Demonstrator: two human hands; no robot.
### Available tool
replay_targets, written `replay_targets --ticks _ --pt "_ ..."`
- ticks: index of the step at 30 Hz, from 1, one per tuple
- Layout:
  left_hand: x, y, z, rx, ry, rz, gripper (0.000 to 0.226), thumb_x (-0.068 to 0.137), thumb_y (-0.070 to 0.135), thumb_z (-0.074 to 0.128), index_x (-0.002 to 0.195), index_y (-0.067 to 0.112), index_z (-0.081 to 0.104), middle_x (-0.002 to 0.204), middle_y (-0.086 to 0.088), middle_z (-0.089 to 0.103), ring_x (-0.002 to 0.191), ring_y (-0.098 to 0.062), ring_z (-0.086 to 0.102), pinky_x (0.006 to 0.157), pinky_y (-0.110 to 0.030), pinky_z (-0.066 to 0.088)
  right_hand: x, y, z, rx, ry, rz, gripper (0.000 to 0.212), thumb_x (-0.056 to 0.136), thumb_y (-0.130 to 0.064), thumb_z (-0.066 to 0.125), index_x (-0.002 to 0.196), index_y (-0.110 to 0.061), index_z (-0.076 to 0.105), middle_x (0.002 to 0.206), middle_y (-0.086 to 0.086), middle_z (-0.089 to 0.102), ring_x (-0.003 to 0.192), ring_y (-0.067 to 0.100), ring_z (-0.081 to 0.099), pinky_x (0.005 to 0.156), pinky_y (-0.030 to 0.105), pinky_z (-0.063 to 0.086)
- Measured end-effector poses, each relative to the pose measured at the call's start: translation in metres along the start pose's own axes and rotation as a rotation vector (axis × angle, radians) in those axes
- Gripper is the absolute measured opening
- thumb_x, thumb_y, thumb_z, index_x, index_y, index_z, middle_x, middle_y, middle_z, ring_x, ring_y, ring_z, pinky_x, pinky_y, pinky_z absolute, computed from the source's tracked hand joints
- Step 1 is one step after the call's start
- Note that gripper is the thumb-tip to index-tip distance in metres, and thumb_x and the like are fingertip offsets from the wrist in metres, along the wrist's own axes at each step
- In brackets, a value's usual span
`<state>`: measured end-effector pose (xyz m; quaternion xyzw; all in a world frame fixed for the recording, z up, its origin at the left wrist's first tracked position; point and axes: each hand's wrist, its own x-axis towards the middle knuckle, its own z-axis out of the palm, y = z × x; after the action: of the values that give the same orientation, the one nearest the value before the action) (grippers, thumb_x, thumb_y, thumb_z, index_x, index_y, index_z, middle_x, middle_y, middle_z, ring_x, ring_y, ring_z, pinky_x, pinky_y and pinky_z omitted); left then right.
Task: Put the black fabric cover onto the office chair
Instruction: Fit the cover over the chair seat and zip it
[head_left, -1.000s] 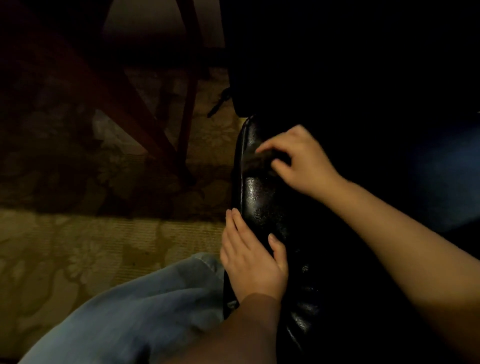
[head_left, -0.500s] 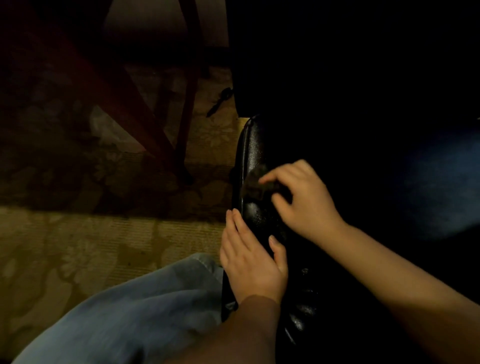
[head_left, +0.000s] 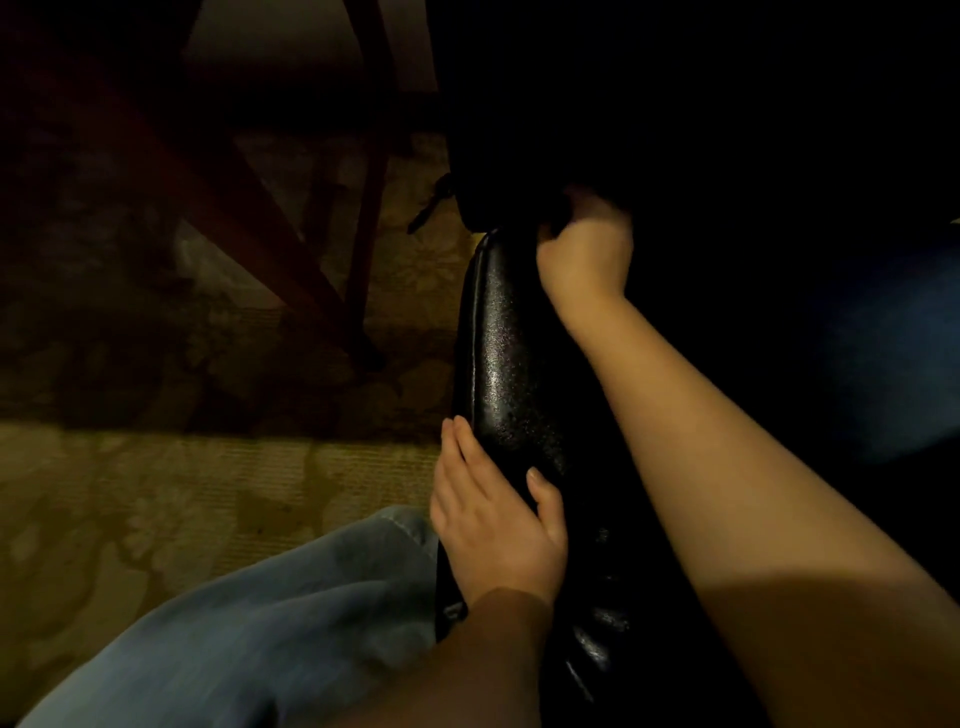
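A patterned carpet (head_left: 156, 493) spreads over the floor to the left of both hands, lit near the person and shadowed farther off. The black fabric cover (head_left: 649, 104) fills the dark area beyond and to the right of the right hand; its folds are too dark to make out, but its lower edge hangs over the far end of the chair (head_left: 504, 364). The chair shows as a long, glossy black padded part running between the two hands, bare and shiny from the left hand up to the right one. A blue denim trouser leg (head_left: 260, 623) lies just left of the left wrist. Slanting wooden legs (head_left: 249, 218) stand on the carpet well to the left of the right hand. The right hand (head_left: 587, 254) is clenched at the far end of the padded part, its fingers curled into the cover's edge and gripping it. The left hand (head_left: 493, 519) lies flat and relaxed on the near side of the chair, fingers straight along its left rim and thumb on top. A small dark strap (head_left: 428, 208) dangles just left of the right hand.
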<state>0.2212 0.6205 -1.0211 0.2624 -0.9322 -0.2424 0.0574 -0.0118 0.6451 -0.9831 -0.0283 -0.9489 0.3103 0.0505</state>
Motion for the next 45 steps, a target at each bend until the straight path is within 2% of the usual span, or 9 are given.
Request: replay_targets --ticks 2,7,14,21,24,30,36,42,45 --pt "0.0 0.0 0.0 0.002 0.002 0.003 0.07 0.087 0.036 0.035 0.144 -0.003 0.03 0.145 -0.02 0.041 0.126 -0.034 0.045 0.098 -0.047 0.043 -0.006 -0.014 0.012 -0.054 -0.057 -0.051 0.035 0.094 -0.021 0.052 0.128 -0.018 0.057 0.13 0.009 0.058 0.124 0.028 0.047 0.101 0.03 0.036" --pt "0.0 0.0 0.0 0.006 0.017 -0.001 0.069 0.087 0.036 0.035 0.144 -0.003 0.03 0.144 -0.021 0.042 0.125 -0.035 0.045 0.099 -0.047 0.043 -0.016 -0.021 0.006 -0.059 -0.309 -0.379 0.032 0.092 -0.015 0.05 0.121 -0.026 0.058 0.119 0.003 0.062 0.109 0.024 0.057 0.081 0.03 0.044" --pt "0.002 0.0 -0.001 0.005 0.006 0.0 0.07 0.086 0.036 0.035 0.143 -0.005 0.032 0.143 -0.021 0.043 0.124 -0.035 0.046 0.097 -0.047 0.043 0.003 0.006 -0.01 -0.09 -0.07 -0.108 0.032 0.092 -0.019 0.051 0.12 -0.023 0.063 0.12 0.008 0.064 0.121 0.03 0.05 0.096 0.03 0.042" --pt "0.0 0.0 0.0 0.002 0.025 0.004 0.07 0.086 0.035 0.035 0.143 -0.005 0.032 0.143 -0.022 0.043 0.125 -0.036 0.045 0.099 -0.048 0.043 -0.025 -0.023 0.001 -0.104 -0.276 -0.37 0.034 0.09 -0.012 0.051 0.116 -0.032 0.06 0.121 -0.002 0.063 0.113 0.026 0.056 0.093 0.033 0.043" --pt "0.001 0.0 0.001 0.009 0.025 0.007 0.07 0.086 0.035 0.035 0.143 -0.005 0.032 0.143 -0.022 0.043 0.125 -0.036 0.045 0.099 -0.047 0.042 -0.008 0.001 -0.014 -0.129 -0.244 -0.297 0.037 0.091 -0.019 0.051 0.125 -0.033 0.058 0.125 0.003 0.062 0.121 0.028 0.051 0.098 0.032 0.041" --pt "0.0 -0.002 0.001 0.004 0.02 0.01 0.07 0.088 0.036 0.034 0.144 -0.005 0.03 0.143 -0.023 0.042 0.125 -0.038 0.045 0.098 -0.052 0.042 0.031 0.108 -0.089 -0.295 -0.013 -0.04 0.036 0.09 -0.015 0.053 0.124 -0.007 0.062 0.121 0.022 0.062 0.113 0.041 0.055 0.094 0.041 0.046" --pt "0.002 -0.001 0.002 0.016 0.023 0.014 0.069 0.089 0.036 0.033 0.145 -0.003 0.027 0.145 -0.023 0.04 0.126 -0.037 0.044 0.099 -0.053 0.041 0.024 0.182 -0.161 -0.365 0.207 0.458 0.036 0.086 -0.011 0.055 0.115 0.011 0.055 0.125 0.036 0.049 0.118 0.05 0.044 0.104 0.046 0.036" --pt "0.001 -0.001 0.003 0.019 0.022 0.007 0.07 0.09 0.038 0.031 0.146 -0.003 0.028 0.146 -0.022 0.039 0.128 -0.037 0.043 0.1 -0.052 0.04 0.009 0.144 -0.13 -0.209 0.251 0.457 0.04 0.09 -0.006 0.046 0.127 -0.013 0.057 0.133 0.022 0.043 0.119 0.042 0.043 0.107 0.036 0.032" --pt "0.001 -0.001 0.003 0.02 0.026 0.004 0.07 0.09 0.039 0.03 0.146 -0.003 0.028 0.146 -0.022 0.038 0.128 -0.037 0.042 0.101 -0.052 0.039 -0.021 0.12 -0.105 -0.189 0.221 0.194 0.034 0.088 -0.008 0.05 0.118 -0.018 0.063 0.107 0.008 0.052 0.108 0.039 0.05 0.101 0.04 0.039"
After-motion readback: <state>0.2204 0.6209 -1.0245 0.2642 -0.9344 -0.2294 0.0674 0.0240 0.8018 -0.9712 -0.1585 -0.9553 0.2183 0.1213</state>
